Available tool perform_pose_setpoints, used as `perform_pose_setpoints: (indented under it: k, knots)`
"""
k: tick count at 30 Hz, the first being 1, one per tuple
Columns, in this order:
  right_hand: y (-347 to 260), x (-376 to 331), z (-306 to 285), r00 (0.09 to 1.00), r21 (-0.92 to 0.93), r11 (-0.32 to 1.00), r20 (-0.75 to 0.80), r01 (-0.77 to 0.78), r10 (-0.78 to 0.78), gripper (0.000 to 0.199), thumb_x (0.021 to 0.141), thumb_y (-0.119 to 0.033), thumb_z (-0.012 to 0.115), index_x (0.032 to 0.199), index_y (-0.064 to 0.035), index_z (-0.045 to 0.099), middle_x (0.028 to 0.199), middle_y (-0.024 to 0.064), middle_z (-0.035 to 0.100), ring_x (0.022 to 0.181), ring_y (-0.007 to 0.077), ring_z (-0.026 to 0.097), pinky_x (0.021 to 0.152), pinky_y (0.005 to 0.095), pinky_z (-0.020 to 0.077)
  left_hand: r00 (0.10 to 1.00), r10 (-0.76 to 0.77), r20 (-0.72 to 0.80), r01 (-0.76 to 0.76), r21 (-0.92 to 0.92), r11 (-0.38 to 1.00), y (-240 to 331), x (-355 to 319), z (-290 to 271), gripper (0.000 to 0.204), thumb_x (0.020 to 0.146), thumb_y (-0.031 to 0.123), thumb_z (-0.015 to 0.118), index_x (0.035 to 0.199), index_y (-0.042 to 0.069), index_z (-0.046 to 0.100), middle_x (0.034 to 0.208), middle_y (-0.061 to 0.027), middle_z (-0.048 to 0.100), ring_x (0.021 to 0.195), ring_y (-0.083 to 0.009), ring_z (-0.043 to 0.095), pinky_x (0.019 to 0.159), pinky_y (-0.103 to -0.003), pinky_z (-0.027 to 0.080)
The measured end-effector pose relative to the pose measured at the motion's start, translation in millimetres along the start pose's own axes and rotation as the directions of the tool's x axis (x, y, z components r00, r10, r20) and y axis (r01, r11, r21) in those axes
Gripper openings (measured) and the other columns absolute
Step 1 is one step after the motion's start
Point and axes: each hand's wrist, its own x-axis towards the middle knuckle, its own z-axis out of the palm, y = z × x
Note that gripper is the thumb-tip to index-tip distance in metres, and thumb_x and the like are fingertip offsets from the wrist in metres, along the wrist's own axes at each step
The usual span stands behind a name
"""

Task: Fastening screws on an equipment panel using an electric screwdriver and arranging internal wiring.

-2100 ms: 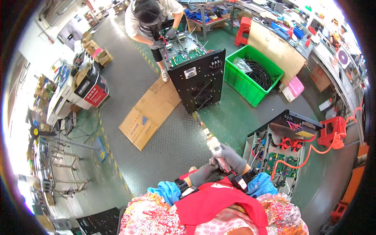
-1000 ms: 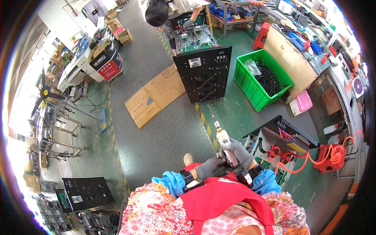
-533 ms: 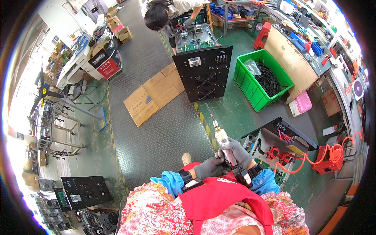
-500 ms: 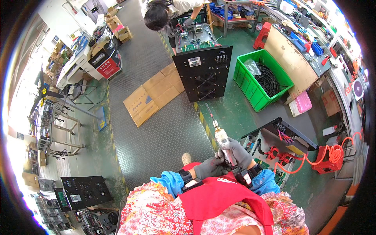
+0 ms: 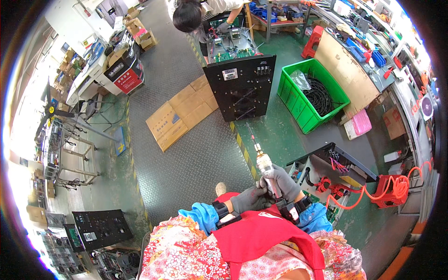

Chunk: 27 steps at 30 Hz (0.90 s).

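Observation:
In front of my body I hold a power screwdriver with a clear-and-metal front and a long thin bit pointing away. My right hand, in a grey glove, is wrapped round its body. Also gloved, my left hand curls its fingers against the lower end of the screwdriver, close to the right hand; its fingertips are partly hidden. To the right of my hands lies an open black equipment case with red and black cables and green circuit boards inside.
Ahead stands a black panelled unit, with a co-worker bent over its boards. Right of it are a green crate of black cable and a workbench. Flattened cardboard lies on the floor. An orange coiled hose hangs by a red stool.
My hands and the screwdriver keep nearly the same place and grip. The view has shifted very slightly; the co-worker's head and arm have moved a little.

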Motion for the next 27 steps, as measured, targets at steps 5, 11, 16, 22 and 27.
perform_pose_setpoints:
  k: [5, 11, 16, 22, 27]
  knots:
    - [-4, 5, -1, 1.000, -0.010, 1.000, -0.020, 0.025, -0.025, 0.043, 0.086, -0.020, 0.059, 0.122, 0.0021, 0.048, 0.079, 0.0122, 0.062, 0.072, 0.0224, 0.066, 0.059, 0.0336, 0.0545, 0.994, 0.056, -0.089, -0.059, -0.029, 0.998, 7, 2, 20, 0.035, 0.101, 0.023, 0.056, 0.133, 0.010, 0.052, 0.122, -0.0110, 0.064, 0.106, -0.0265, 0.066, 0.082, -0.036, 0.059]
    - [-12, 7, -2, 0.999, 0.145, 0.989, 0.043, -0.005, -0.001, 0.036, 0.087, -0.014, 0.059, 0.119, -0.0009, 0.048, 0.080, 0.0101, 0.060, 0.069, 0.0213, 0.063, 0.074, 0.0401, 0.0534, 0.947, 0.050, -0.318, -0.022, 0.090, 0.996, 18, 5, 43, 0.027, 0.098, 0.014, 0.060, 0.124, 0.009, 0.056, 0.113, -0.0116, 0.066, 0.096, -0.0272, 0.069, 0.072, -0.036, 0.062]
    - [-16, 6, 3, 0.998, 0.191, 0.982, 0.058, -0.014, 0.003, 0.036, 0.086, -0.017, 0.060, 0.116, -0.0026, 0.049, 0.076, 0.0081, 0.058, 0.067, 0.0203, 0.061, 0.077, 0.0409, 0.0523, 0.885, 0.133, -0.446, 0.002, 0.289, 0.957, 22, 2, 60, 0.026, 0.096, 0.012, 0.064, 0.120, 0.012, 0.056, 0.103, -0.0068, 0.069, 0.084, -0.0221, 0.069, 0.070, -0.033, 0.056]
    - [-14, 8, 4, 0.996, 0.184, 0.983, 0.084, -0.001, -0.015, 0.036, 0.085, -0.019, 0.060, 0.116, -0.0032, 0.050, 0.076, 0.0078, 0.058, 0.067, 0.0199, 0.060, 0.077, 0.0408, 0.0517, 0.839, 0.232, -0.492, -0.089, 0.297, 0.951, 15, 2, 62, 0.025, 0.093, 0.008, 0.066, 0.116, 0.004, 0.058, 0.105, -0.0102, 0.067, 0.085, -0.0275, 0.069, 0.068, -0.037, 0.060]
    - [-15, 7, 7, 0.996, 0.205, 0.978, 0.076, 0.023, -0.039, 0.036, 0.085, -0.017, 0.059, 0.116, -0.0033, 0.050, 0.079, 0.0056, 0.056, 0.067, 0.0184, 0.059, 0.076, 0.0391, 0.0511, 0.821, 0.298, -0.487, -0.086, 0.411, 0.908, 11, 3, 58, 0.022, 0.093, 0.008, 0.067, 0.113, 0.003, 0.060, 0.103, -0.0089, 0.067, 0.085, -0.0250, 0.068, 0.071, -0.037, 0.058]
